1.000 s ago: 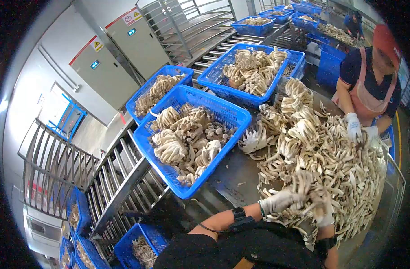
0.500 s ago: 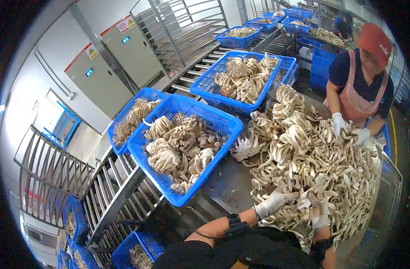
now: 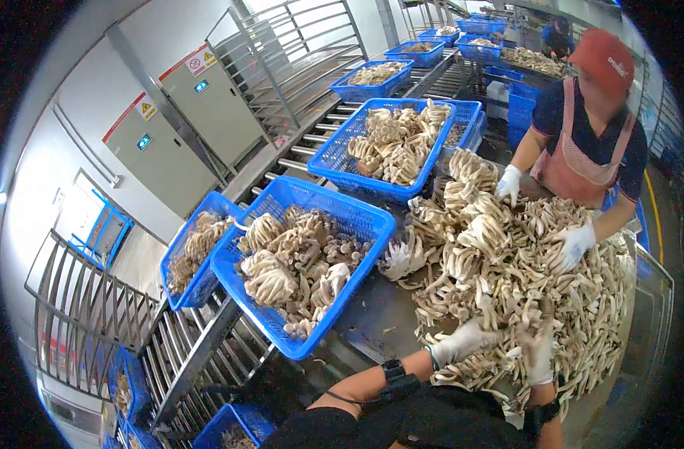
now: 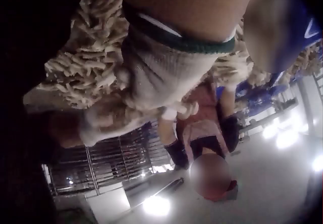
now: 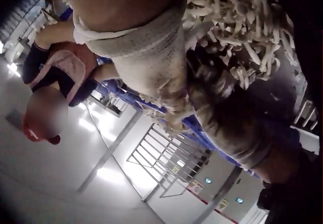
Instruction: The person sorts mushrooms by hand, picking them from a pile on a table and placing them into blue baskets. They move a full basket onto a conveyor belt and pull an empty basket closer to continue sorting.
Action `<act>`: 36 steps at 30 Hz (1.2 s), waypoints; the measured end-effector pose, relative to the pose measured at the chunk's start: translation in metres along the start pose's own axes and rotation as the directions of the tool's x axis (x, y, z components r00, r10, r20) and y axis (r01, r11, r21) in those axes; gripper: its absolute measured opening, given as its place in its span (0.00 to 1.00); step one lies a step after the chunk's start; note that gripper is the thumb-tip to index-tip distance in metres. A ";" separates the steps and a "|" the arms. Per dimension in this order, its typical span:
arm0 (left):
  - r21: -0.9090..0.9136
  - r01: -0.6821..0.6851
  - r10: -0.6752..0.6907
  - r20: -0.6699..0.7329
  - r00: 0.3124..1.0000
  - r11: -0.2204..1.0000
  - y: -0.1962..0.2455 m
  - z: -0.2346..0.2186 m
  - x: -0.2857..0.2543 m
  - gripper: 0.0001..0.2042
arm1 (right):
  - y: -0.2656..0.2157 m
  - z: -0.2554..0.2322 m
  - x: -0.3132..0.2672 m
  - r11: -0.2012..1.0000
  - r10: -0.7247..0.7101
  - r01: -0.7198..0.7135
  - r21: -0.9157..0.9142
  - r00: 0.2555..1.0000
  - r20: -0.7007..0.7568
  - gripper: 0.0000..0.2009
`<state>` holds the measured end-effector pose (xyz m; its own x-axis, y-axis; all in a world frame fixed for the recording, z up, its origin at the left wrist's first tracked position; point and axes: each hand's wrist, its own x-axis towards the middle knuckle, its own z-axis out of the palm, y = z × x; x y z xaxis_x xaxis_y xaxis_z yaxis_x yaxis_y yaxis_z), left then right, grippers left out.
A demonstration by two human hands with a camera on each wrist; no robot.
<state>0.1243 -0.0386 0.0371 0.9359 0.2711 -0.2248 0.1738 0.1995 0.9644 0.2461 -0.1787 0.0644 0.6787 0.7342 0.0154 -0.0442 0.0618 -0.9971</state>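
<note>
My left hand (image 3: pixel 465 340), in a whitish knit glove, reaches over the near side of a large heap of loose mushrooms (image 3: pixel 581 299). Its fingers curl round some mushrooms (image 4: pixel 187 108), whose pale ends stick out past the glove in the left wrist view. Close on its right, my right hand (image 3: pixel 536 355) wears a stained glove and grips mushrooms (image 5: pixel 174 120) at its fingertips. The two hands face each other, a short gap apart in the head view. Behind them on the metal table lie bigger mushroom clusters (image 3: pixel 480 236).
A blue basket (image 3: pixel 303 348) of mushroom clusters stands to the left, with another blue basket (image 3: pixel 379 179) beyond it. Farther left runs a roller conveyor (image 3: pixel 199 329). Across the heap a person in a red cap (image 3: pixel 600 60) works with both gloved hands (image 3: pixel 578 247) at the mushrooms.
My hands, close together over a bunch a second ago, have parted slightly. The person opposite has spread their hands apart, one toward the clusters. The head view has shifted.
</note>
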 end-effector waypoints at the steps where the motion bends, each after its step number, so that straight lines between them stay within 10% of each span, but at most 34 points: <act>1: 0.105 -0.076 0.069 0.072 0.995 0.992 -0.024 0.003 0.010 0.16 | -0.001 -0.002 -0.002 0.997 -0.012 0.016 -0.078 0.999 0.044 0.37; 2: 0.193 -0.015 0.000 0.075 0.997 0.981 -0.022 0.005 0.012 0.16 | 0.029 -0.017 -0.001 0.927 -0.009 0.073 -0.368 0.985 0.172 0.37; 4: 0.137 0.086 -0.100 0.093 0.991 0.987 0.009 0.007 0.005 0.16 | 0.004 -0.011 -0.001 0.941 0.141 -0.072 -0.331 0.972 0.190 0.35; 6: -0.127 0.048 -0.042 0.052 0.998 0.991 0.039 0.014 -0.007 0.14 | -0.012 -0.006 -0.003 0.965 0.220 -0.234 0.118 0.968 0.117 0.31; 7: 0.018 0.036 -0.038 0.115 0.993 0.999 0.031 0.012 -0.004 0.16 | -0.014 -0.006 -0.006 0.893 0.274 -0.290 0.344 0.957 0.095 0.29; 9: 0.292 -0.014 -0.060 0.243 0.968 0.956 -0.008 0.010 0.010 0.19 | 0.003 -0.011 -0.006 0.975 0.173 -0.191 0.112 0.973 0.153 0.23; 10: 0.199 -0.177 0.139 0.191 0.972 0.964 -0.040 0.013 0.021 0.20 | 0.011 -0.014 -0.007 0.992 0.122 -0.124 0.001 0.976 0.181 0.21; 11: 0.341 0.182 -0.230 0.106 0.968 0.922 0.048 0.013 -0.001 0.21 | -0.010 -0.003 -0.005 0.935 0.195 -0.194 0.296 0.980 0.026 0.20; 13: 0.115 0.062 -0.074 0.098 0.992 0.991 0.007 0.010 0.008 0.22 | 0.035 -0.025 -0.002 0.962 0.221 -0.224 0.157 0.975 0.031 0.23; 16: 0.480 -0.020 -0.068 0.166 0.984 0.877 -0.016 0.013 0.012 0.24 | 0.013 -0.001 -0.004 0.956 0.292 -0.290 -0.036 0.940 0.174 0.26; 20: 0.000 0.065 -0.065 0.034 0.997 0.998 0.009 -0.007 0.008 0.26 | 0.014 -0.003 0.000 0.867 0.254 -0.254 0.428 0.965 0.058 0.30; 22: 0.181 -0.070 0.083 -0.068 0.994 0.981 0.008 -0.009 0.005 0.22 | 0.050 -0.015 -0.001 0.752 0.192 -0.187 0.633 0.979 0.061 0.32; 23: 0.532 -0.327 0.364 0.037 0.931 0.781 -0.011 -0.026 0.003 0.18 | 0.046 -0.010 0.011 0.765 0.174 -0.084 0.639 0.982 -0.078 0.31; 24: 0.441 -0.224 0.266 -0.035 0.963 0.869 0.019 -0.025 -0.010 0.15 | 0.043 -0.005 0.024 0.782 0.152 0.017 0.623 0.964 -0.216 0.30; 25: 0.177 0.030 0.006 -0.194 0.981 0.984 0.036 -0.028 -0.018 0.16 | 0.011 -0.013 0.029 0.880 0.254 -0.129 0.457 0.941 -0.222 0.29; 26: -0.099 -0.027 -0.002 -0.280 0.960 0.995 0.026 -0.040 -0.026 0.17 | 0.034 -0.047 0.034 0.987 0.116 -0.139 -0.075 0.960 -0.257 0.28; 27: -0.103 -0.020 -0.015 -0.333 0.943 0.995 0.059 -0.041 -0.042 0.19 | 0.057 -0.082 0.037 0.797 -0.024 -0.154 -0.584 0.958 -0.286 0.28; 29: 0.289 -0.067 0.193 -0.435 0.880 0.955 0.012 -0.088 -0.059 0.23 | 0.093 -0.129 0.016 0.056 -0.334 0.057 -0.997 0.942 0.035 0.28; 31: 0.329 0.214 -0.003 -0.540 0.842 0.920 -0.041 -0.117 -0.086 0.27 | 0.022 -0.074 -0.016 0.097 -0.486 0.171 -0.981 0.868 0.103 0.28; 33: 0.367 0.433 -0.236 -0.472 0.849 0.823 -0.047 -0.097 -0.096 0.32 | 0.055 -0.040 -0.044 0.452 0.161 0.022 -0.892 0.981 0.105 0.27; 35: 0.363 0.315 -0.180 -0.359 0.916 0.877 -0.104 -0.067 -0.079 0.37 | 0.083 -0.001 -0.059 0.611 0.185 0.404 -0.681 0.763 0.619 0.24; 36: 0.335 0.283 -0.181 -0.305 0.935 0.899 -0.110 -0.049 -0.069 0.40 | 0.075 0.008 -0.055 0.480 0.281 0.432 -0.764 0.749 0.600 0.23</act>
<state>0.0254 -0.0330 -0.0606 0.7500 0.5050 -0.4271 0.5237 -0.0590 0.8499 0.1997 -0.2094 -0.0106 0.0562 0.9729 -0.2244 0.8318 -0.1699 -0.5284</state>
